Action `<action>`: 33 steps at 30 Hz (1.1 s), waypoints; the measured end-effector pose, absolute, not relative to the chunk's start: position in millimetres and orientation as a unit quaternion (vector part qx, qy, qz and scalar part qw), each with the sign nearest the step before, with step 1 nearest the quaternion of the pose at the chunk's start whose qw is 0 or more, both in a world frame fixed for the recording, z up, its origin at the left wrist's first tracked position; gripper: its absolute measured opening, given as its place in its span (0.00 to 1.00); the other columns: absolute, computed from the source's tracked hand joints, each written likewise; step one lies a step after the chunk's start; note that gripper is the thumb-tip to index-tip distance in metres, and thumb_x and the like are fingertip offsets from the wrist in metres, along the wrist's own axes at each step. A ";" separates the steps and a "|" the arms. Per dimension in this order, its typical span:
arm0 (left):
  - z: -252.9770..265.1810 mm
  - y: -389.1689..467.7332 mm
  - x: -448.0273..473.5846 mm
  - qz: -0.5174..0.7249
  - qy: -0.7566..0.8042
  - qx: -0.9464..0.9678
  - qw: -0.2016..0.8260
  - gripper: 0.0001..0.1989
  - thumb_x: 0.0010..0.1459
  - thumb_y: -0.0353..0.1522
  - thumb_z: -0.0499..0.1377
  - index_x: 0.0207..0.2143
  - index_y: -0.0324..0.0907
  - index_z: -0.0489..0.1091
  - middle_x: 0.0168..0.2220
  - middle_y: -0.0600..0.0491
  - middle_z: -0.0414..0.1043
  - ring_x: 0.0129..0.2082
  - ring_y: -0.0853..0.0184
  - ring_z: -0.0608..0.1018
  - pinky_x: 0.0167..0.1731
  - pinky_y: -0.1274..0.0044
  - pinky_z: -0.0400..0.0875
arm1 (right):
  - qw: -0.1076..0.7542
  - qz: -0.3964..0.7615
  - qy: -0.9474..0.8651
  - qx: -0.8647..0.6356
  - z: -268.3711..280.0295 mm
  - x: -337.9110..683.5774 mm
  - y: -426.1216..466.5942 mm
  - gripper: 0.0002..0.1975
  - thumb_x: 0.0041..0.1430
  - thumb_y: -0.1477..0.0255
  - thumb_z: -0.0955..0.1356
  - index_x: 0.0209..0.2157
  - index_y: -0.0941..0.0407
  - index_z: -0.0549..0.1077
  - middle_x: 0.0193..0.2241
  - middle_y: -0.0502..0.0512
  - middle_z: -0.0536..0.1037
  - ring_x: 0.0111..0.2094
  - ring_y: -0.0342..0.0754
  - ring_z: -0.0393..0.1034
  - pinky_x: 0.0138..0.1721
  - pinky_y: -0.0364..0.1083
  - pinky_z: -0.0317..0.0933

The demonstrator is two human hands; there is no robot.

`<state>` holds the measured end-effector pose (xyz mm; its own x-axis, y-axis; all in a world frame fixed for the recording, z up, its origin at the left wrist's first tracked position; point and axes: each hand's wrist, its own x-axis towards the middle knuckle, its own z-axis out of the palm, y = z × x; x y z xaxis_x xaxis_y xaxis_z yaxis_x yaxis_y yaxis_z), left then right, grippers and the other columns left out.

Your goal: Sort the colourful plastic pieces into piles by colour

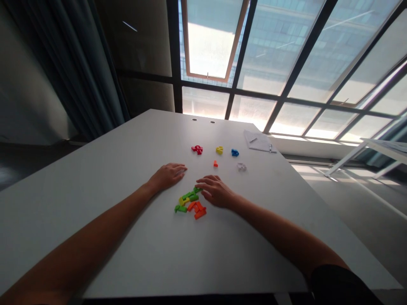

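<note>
My left hand lies on the white table with its fingers stretched out and nothing in them. Just beyond a loose pile, my right hand reaches in with fingers apart, its fingertips at a green block; whether they touch it I cannot tell. Other green blocks, a yellow block and several orange blocks make up the pile. One green piece sits at its near left. A single orange block stands farther off, past both hands.
Small groups of red blocks, yellow blocks, blue blocks and white blocks lie toward the far side. Paper sheets with a pen rest at the far right. Two round holes pierce the tabletop near its far edge.
</note>
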<state>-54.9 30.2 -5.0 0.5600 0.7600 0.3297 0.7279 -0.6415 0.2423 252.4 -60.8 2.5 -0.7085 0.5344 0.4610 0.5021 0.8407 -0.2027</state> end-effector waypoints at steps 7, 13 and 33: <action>-5.7 31.1 -55.8 0.203 0.426 0.881 0.038 0.24 0.72 0.46 0.52 0.58 0.49 0.82 0.64 0.46 0.80 0.62 0.51 0.80 0.65 0.56 0.74 | 0.265 0.022 -0.910 -0.317 7.6 256.0 -59.1 0.12 0.73 0.73 0.71 0.55 0.51 0.81 0.52 0.59 0.86 0.56 0.57 0.76 0.60 0.57 0.66; -4.7 31.0 -56.8 0.196 0.425 0.883 0.040 0.24 0.72 0.45 0.53 0.59 0.48 0.81 0.64 0.46 0.79 0.63 0.50 0.80 0.66 0.55 0.74 | 0.262 0.007 -0.902 -0.343 8.4 258.1 -55.9 0.11 0.71 0.73 0.71 0.52 0.52 0.81 0.48 0.60 0.85 0.51 0.57 0.77 0.57 0.56 0.67; -5.6 31.6 -56.9 0.194 0.427 0.882 0.043 0.24 0.72 0.45 0.53 0.59 0.49 0.81 0.65 0.48 0.79 0.63 0.51 0.79 0.65 0.57 0.74 | 0.260 -0.016 -0.867 -0.425 -5.5 280.8 -28.1 0.12 0.72 0.66 0.74 0.54 0.52 0.80 0.48 0.60 0.85 0.50 0.57 0.78 0.56 0.55 0.68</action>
